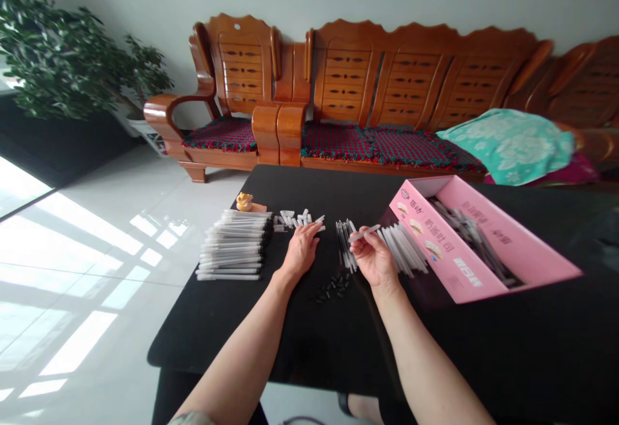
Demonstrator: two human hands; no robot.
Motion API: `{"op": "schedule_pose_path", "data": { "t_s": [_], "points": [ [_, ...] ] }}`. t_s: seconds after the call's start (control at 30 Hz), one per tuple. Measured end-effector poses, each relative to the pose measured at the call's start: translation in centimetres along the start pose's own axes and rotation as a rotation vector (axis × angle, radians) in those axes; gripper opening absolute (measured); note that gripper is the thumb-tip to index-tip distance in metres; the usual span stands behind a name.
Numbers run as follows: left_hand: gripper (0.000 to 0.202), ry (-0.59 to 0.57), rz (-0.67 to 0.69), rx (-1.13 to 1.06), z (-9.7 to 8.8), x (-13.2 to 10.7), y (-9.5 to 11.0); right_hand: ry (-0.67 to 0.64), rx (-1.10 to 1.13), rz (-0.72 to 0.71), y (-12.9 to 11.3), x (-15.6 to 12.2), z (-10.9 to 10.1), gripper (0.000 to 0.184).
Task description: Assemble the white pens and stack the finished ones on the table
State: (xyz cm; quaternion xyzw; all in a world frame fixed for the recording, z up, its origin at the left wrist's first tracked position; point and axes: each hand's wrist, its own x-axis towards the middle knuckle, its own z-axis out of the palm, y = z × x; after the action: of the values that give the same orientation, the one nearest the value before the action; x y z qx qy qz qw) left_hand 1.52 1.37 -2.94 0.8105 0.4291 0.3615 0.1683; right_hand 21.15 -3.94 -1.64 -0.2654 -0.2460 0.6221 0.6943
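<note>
My right hand (374, 262) is closed on a white pen barrel (365, 233), held slantwise between thumb and fingers. Fingers stretched, my left hand (300, 249) reaches over the near edge of a small heap of white pen caps (302, 217). Thin dark-tipped pen refills (344, 244) lie just left of my right hand, and a row of white barrels (403, 251) lies to its right. Small black plugs (333, 288) are scattered on the table between my forearms. Left of my left hand is a stack of white pens (232, 247) with dark ends.
A pink box (449, 254) with dark, slender pieces inside stands at the right of the black table (290, 322). A small yellow figurine (244, 202) sits behind the pen stack. Beyond the table is a wooden sofa (348, 77) with a green cloth (512, 144).
</note>
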Motion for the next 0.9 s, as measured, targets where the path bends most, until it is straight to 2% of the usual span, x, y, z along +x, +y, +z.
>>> {"op": "schedule_pose_path", "data": {
  "t_s": [0.13, 0.3, 0.43, 0.5, 0.57, 0.73, 0.8, 0.9],
  "points": [
    [0.048, -0.115, 0.098, 0.117, 0.5, 0.2, 0.4, 0.005, -0.018, -0.002, 0.1, 0.0, 0.1, 0.012],
    [0.021, -0.145, 0.017, 0.16, -0.2, 0.3, 1.4, -0.001, -0.045, -0.004, 0.1, 0.0, -0.1, 0.012],
    [0.011, -0.107, -0.061, 0.054, -0.6, 0.1, 1.6, -0.002, -0.059, -0.002, 0.1, 0.0, 0.1, 0.011],
    [0.012, -0.048, -0.126, -0.091, -0.7, 0.0, 1.6, 0.0, -0.068, -0.001, 0.1, -0.1, 0.3, 0.011],
    [0.019, -0.021, -0.212, -0.328, -0.7, 0.0, 1.6, 0.004, -0.077, -0.004, 0.0, -0.1, 0.4, 0.011],
    [0.029, -0.052, -0.496, -1.034, -0.8, 0.1, 1.7, 0.009, -0.088, -0.013, 0.0, -0.2, 0.5, 0.013],
    [0.034, -0.058, -0.573, -1.181, -0.9, 0.1, 1.8, 0.01, -0.084, -0.018, 0.1, -0.2, 0.5, 0.013],
    [0.036, -0.069, -0.601, -1.289, -1.1, 0.1, 1.9, 0.013, -0.087, -0.024, 0.2, -0.1, 0.5, 0.014]
  ]
}}
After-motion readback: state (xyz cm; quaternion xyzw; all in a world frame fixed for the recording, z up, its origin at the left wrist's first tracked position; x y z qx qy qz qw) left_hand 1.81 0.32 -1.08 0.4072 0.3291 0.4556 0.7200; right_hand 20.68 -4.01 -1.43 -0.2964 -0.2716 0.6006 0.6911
